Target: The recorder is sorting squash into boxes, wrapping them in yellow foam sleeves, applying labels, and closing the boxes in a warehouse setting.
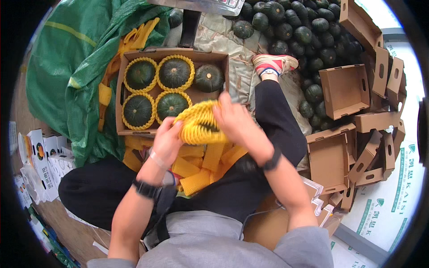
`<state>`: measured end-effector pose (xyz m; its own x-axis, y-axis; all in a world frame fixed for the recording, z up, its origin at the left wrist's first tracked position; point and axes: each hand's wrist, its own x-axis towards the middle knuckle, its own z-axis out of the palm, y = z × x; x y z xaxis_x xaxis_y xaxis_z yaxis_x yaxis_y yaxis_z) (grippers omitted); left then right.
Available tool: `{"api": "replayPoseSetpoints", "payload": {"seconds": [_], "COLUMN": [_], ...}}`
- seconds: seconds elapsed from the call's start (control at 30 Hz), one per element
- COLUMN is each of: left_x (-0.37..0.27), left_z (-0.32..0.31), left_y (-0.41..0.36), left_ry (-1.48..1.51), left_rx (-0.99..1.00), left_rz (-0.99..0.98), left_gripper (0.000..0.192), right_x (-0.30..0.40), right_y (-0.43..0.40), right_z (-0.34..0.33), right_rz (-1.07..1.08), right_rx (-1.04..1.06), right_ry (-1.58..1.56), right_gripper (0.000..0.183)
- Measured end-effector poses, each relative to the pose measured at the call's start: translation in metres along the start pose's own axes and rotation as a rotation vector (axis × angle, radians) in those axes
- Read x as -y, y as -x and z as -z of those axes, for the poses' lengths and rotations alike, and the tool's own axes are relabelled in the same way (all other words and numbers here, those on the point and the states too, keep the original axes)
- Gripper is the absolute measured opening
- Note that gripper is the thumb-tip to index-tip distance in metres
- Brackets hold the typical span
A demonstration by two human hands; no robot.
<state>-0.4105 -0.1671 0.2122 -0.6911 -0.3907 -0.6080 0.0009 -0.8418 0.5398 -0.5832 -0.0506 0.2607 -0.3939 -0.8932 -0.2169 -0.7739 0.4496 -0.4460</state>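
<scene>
A yellow foam net sleeve (197,125) is stretched between my two hands, blurred by motion. My left hand (167,134) grips its left end, and my right hand (233,122) pinches its right side. Something dark shows through its opening, but I cannot tell what. Just beyond stands an open cardboard box (207,54) of dark green kabocha squashes. Several, such as the back-middle squash (174,72), wear yellow net sleeves. A bare squash (209,78) sits in the back right corner. The sleeve partly covers the box's front right part.
Flattened yellow net sleeves (192,181) lie between my legs. A green woven sack (63,67) slumps at left. Loose squashes (303,35) are heaped at back right, beside empty cardboard trays (347,90). A scale (201,5) stands behind the box. Printed cartons (42,160) sit far left.
</scene>
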Motion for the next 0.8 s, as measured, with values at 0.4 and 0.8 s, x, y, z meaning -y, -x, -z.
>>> {"api": "replayPoseSetpoints", "payload": {"seconds": [0.4,0.8], "left_x": [-0.023,-0.003], "left_z": [0.005,0.033], "left_y": [0.062,0.11], "left_ry": [0.347,0.507], "left_rx": [0.07,0.575], "left_rz": [0.157,0.62], "left_gripper": [0.039,0.063], "right_x": [0.067,0.071], "right_y": [0.04,0.067], "right_z": [-0.012,-0.022], "right_rz": [-0.129,-0.064], "right_rx": [-0.224,-0.039], "right_ry": [-0.721,-1.244], "right_gripper": [0.027,0.049]}}
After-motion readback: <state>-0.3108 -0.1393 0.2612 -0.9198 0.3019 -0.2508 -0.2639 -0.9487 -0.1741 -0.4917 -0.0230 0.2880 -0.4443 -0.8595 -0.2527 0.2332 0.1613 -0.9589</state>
